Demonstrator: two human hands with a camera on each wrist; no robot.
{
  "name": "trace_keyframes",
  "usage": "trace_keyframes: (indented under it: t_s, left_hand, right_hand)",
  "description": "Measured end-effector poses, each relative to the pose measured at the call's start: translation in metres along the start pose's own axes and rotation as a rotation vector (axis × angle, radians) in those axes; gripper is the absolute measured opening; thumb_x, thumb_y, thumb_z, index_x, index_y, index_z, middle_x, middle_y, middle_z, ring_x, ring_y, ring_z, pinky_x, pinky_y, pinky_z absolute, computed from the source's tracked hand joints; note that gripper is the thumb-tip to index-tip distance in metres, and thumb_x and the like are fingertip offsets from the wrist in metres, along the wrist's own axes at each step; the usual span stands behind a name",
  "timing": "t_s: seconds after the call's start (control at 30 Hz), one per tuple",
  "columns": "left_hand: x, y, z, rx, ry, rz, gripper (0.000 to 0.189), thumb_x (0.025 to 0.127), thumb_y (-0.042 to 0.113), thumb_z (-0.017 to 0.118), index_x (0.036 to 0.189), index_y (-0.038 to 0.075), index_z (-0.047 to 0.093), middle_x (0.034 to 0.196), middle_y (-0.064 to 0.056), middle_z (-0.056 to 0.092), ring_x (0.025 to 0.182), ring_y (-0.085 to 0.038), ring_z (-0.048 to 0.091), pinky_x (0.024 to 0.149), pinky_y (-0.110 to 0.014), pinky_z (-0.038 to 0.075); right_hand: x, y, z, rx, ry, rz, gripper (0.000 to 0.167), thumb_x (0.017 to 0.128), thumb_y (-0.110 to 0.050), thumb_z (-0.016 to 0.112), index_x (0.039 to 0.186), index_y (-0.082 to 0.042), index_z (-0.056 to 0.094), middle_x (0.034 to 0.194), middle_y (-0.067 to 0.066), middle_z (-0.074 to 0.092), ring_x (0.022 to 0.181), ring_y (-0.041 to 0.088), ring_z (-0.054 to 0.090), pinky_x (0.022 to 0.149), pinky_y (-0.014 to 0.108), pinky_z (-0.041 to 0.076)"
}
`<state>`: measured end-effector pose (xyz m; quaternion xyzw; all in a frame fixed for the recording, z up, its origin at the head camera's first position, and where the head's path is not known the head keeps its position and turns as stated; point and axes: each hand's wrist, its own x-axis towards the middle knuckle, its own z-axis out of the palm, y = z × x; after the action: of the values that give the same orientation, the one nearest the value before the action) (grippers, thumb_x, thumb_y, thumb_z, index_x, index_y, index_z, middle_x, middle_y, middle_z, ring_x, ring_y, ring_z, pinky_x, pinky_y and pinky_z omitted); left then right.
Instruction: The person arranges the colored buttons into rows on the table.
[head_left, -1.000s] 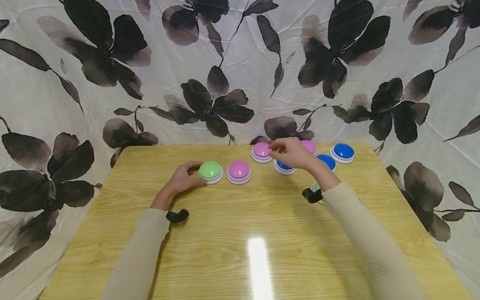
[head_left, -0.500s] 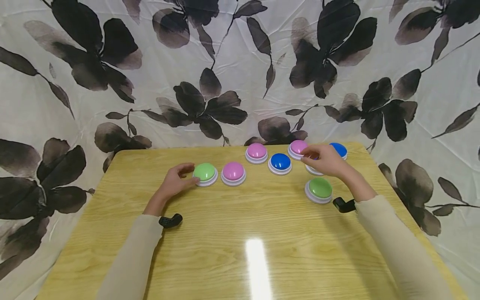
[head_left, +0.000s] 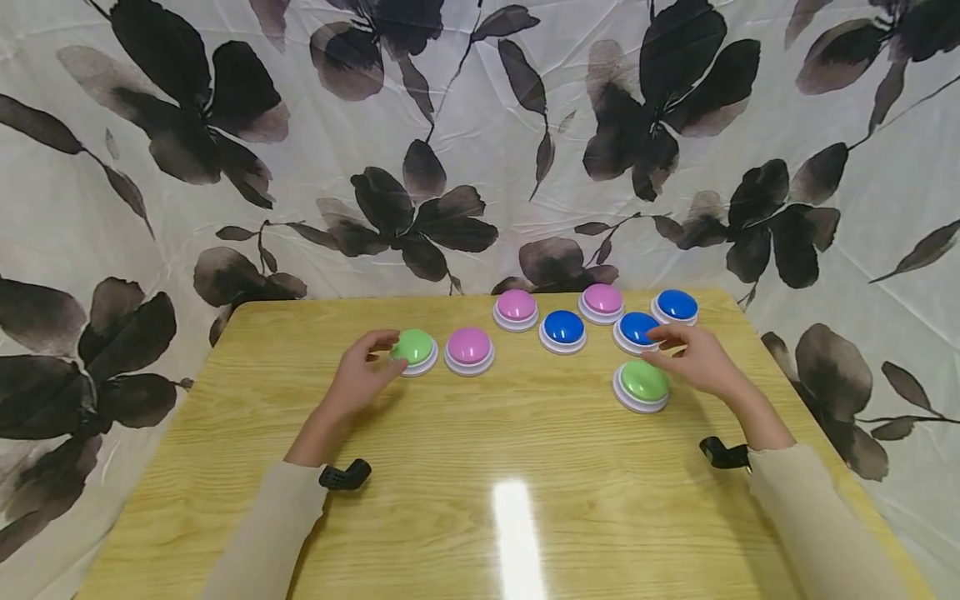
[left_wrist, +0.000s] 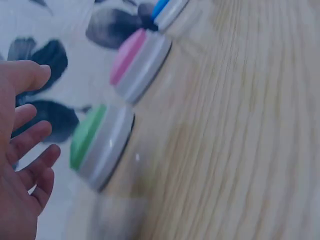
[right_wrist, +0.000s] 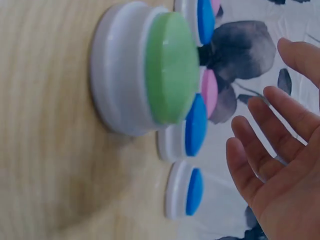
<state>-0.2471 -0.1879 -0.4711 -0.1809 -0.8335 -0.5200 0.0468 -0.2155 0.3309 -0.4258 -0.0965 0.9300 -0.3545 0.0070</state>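
Observation:
On the left, a green push button (head_left: 413, 347) with a white base sits on the table. My left hand (head_left: 362, 371) is beside it, fingers loosely bent and apart from it in the left wrist view. Just right of that button stands a pink button (head_left: 468, 346). My right hand (head_left: 697, 358) hovers above the table near another green button (head_left: 644, 382) and a blue button (head_left: 637, 328). In the right wrist view its fingers (right_wrist: 272, 135) are spread and relaxed, with nothing in them.
Along the back of the wooden table (head_left: 420, 500) stand two more pink buttons, one left (head_left: 517, 307) and one right (head_left: 602, 300). A blue button (head_left: 563, 328) sits between them, another blue button (head_left: 676, 305) at the far right. Floral cloth (head_left: 525, 150) hangs behind.
My right hand has moved right and toward me, from over the middle buttons to beside the right green button. My left hand has drawn back slightly from the left green button.

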Motion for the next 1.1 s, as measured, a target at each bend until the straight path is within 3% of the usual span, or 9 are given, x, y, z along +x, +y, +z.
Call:
trace_keyframes:
  t_s: [0.1, 0.2, 0.3, 0.47, 0.63, 0.77, 1.1]
  left_hand:
    - [-0.001, -0.001, 0.004, 0.020, -0.010, 0.023, 0.047, 0.090, 0.012, 0.071, 0.131, -0.002, 0.053, 0.127, -0.021, 0.056, 0.116, -0.036, 0.051, 0.092, -0.056, 0.039]
    - [-0.003, 0.010, 0.010, -0.005, -0.029, 0.037, 0.044, 0.090, 0.012, 0.071, 0.129, -0.002, 0.056, 0.124, -0.021, 0.058, 0.114, -0.038, 0.052, 0.090, -0.056, 0.041]
    - [-0.006, 0.014, 0.021, -0.049, -0.079, 0.034, 0.042, 0.090, 0.012, 0.070, 0.127, -0.002, 0.057, 0.122, -0.023, 0.059, 0.114, -0.040, 0.052, 0.090, -0.055, 0.042]
    - [-0.009, 0.019, 0.040, -0.041, -0.170, 0.022, 0.038, 0.092, 0.013, 0.069, 0.125, -0.002, 0.059, 0.118, -0.019, 0.062, 0.111, -0.036, 0.056, 0.089, -0.049, 0.046]
    - [-0.007, 0.023, 0.055, -0.036, -0.216, 0.030, 0.031, 0.092, 0.011, 0.068, 0.120, 0.000, 0.063, 0.115, -0.013, 0.066, 0.106, -0.027, 0.060, 0.085, -0.042, 0.045]
    - [-0.007, 0.029, 0.065, -0.046, -0.256, 0.035, 0.029, 0.092, 0.011, 0.067, 0.118, -0.002, 0.064, 0.112, -0.016, 0.066, 0.103, -0.026, 0.061, 0.083, -0.041, 0.046]
    - [-0.003, 0.035, 0.085, -0.049, -0.336, 0.043, 0.029, 0.094, 0.015, 0.066, 0.118, -0.001, 0.064, 0.108, -0.011, 0.068, 0.099, -0.021, 0.061, 0.082, -0.039, 0.047]
  right_hand:
    - [-0.007, 0.007, 0.004, 0.038, -0.003, 0.036, 0.057, 0.090, -0.035, 0.071, 0.128, 0.005, 0.057, 0.125, 0.024, 0.058, 0.110, 0.037, 0.054, 0.091, 0.052, 0.046]
    - [-0.012, 0.014, 0.008, 0.064, -0.008, 0.058, 0.063, 0.088, -0.038, 0.072, 0.131, 0.005, 0.053, 0.129, 0.025, 0.054, 0.114, 0.039, 0.052, 0.093, 0.054, 0.045]
    - [-0.019, 0.022, 0.011, 0.064, -0.015, 0.084, 0.068, 0.087, -0.037, 0.074, 0.134, 0.005, 0.050, 0.132, 0.025, 0.052, 0.116, 0.042, 0.051, 0.094, 0.055, 0.045]
    - [-0.029, 0.033, 0.018, 0.060, -0.050, 0.121, 0.075, 0.083, -0.037, 0.078, 0.136, 0.006, 0.046, 0.134, 0.027, 0.050, 0.117, 0.044, 0.050, 0.095, 0.056, 0.044]
    - [-0.032, 0.038, 0.023, 0.083, -0.079, 0.128, 0.078, 0.080, -0.035, 0.081, 0.136, 0.006, 0.045, 0.133, 0.027, 0.050, 0.115, 0.043, 0.051, 0.094, 0.054, 0.046]
    - [-0.032, 0.041, 0.027, 0.089, -0.106, 0.126, 0.081, 0.079, -0.034, 0.082, 0.138, 0.006, 0.043, 0.130, 0.026, 0.051, 0.112, 0.039, 0.053, 0.092, 0.050, 0.048]
    - [-0.028, 0.043, 0.031, 0.087, -0.102, 0.094, 0.082, 0.073, -0.031, 0.087, 0.135, 0.004, 0.047, 0.119, 0.020, 0.057, 0.102, 0.032, 0.055, 0.086, 0.040, 0.048]
